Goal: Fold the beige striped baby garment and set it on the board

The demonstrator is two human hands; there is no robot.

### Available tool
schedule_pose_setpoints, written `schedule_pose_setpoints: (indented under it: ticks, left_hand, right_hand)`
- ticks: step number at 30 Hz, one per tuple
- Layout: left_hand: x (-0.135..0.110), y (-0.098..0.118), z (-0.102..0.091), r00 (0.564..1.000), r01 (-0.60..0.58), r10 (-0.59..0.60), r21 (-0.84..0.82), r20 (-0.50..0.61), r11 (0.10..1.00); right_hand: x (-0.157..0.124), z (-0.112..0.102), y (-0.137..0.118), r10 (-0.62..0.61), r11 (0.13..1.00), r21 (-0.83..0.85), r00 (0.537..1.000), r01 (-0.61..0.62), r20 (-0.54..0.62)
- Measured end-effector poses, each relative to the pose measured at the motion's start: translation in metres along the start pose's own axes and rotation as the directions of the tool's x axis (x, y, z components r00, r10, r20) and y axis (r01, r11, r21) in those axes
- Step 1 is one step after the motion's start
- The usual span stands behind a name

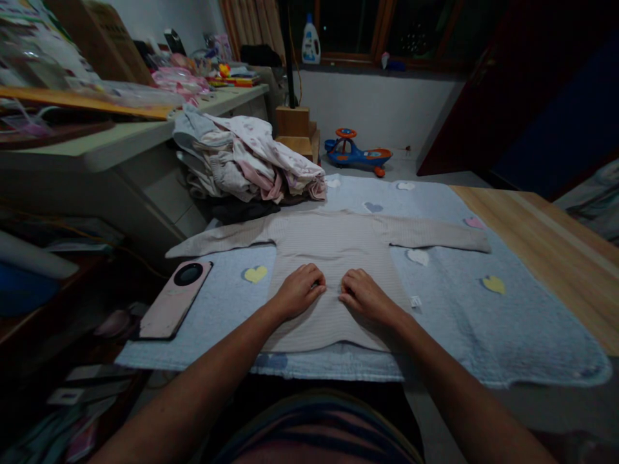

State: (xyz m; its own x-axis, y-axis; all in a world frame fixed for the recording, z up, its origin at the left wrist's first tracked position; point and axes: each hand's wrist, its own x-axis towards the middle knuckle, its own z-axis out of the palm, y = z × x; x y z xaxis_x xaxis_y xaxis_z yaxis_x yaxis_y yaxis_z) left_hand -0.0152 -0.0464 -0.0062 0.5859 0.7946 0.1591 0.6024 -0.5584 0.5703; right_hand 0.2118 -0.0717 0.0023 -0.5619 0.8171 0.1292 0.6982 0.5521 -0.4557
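Note:
A pale beige, finely striped long-sleeved shirt [333,241] lies spread flat, its sleeves stretched out to both sides and its hem toward me. My left hand [300,290] is on the middle of the shirt, its fingers curled and closed at the cloth. A short gap to the right, my right hand [363,293] is closed in the same way, with thumb and fingers pinched at the fabric. How much cloth is between the fingers is hidden. Under the shirt is a light blue quilted pad [449,322] with heart shapes. A small white tag [416,301] shows at the shirt's right side.
A pink phone [169,303] lies at the pad's left edge. Beyond the left sleeve rises a heap of clothes [242,154], beside a cluttered desk [135,138]. Bare wooden tabletop [546,238] shows at right. A blue ride-on toy [358,154] stands on the floor behind.

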Motion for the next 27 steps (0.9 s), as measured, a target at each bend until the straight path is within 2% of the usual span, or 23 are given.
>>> schedule_pose_setpoints:
  ticks: [3, 5, 8, 11, 16, 19, 22, 27]
  left_hand:
    - [-0.005, 0.006, -0.001, 0.999, -0.013, 0.013, -0.005, -0.036, 1.000]
    - [-0.014, 0.013, -0.002, 0.998, -0.059, 0.058, -0.022, -0.012, 0.998]
    - [-0.032, 0.025, -0.006, 0.982, -0.139, 0.149, -0.090, 0.112, 0.986]
    - [-0.048, 0.033, -0.010, 0.953, -0.175, 0.202, -0.134, 0.225, 0.975]
    - [-0.056, 0.040, -0.010, 0.951, -0.136, 0.147, -0.056, 0.272, 0.989]
    - [-0.052, 0.045, -0.008, 0.955, -0.129, 0.117, 0.026, 0.273, 0.991]
    - [-0.046, 0.046, -0.007, 0.949, -0.140, 0.126, 0.028, 0.288, 0.990]
    - [-0.034, 0.039, -0.009, 0.933, -0.105, 0.137, -0.112, 0.334, 0.988]
  right_hand:
    - [-0.002, 0.000, -0.003, 0.013, 1.000, -0.004, 1.000, -0.013, -0.002]
    - [-0.006, -0.001, -0.006, 0.023, 1.000, 0.000, 1.000, -0.023, -0.003]
    - [-0.015, -0.004, -0.006, 0.029, 0.999, 0.030, 0.999, -0.028, -0.018]
    - [-0.027, -0.007, 0.005, 0.032, 0.998, 0.056, 0.998, -0.029, -0.056]
    - [-0.044, -0.013, 0.026, 0.067, 0.998, 0.006, 0.987, -0.067, -0.147]
    - [-0.053, -0.019, 0.020, 0.062, 0.998, 0.013, 0.987, -0.061, -0.150]
    - [-0.059, -0.022, 0.000, 0.036, 0.995, 0.092, 0.994, -0.027, -0.099]
    - [-0.061, -0.020, -0.023, 0.002, 0.983, 0.183, 0.996, -0.019, 0.095]
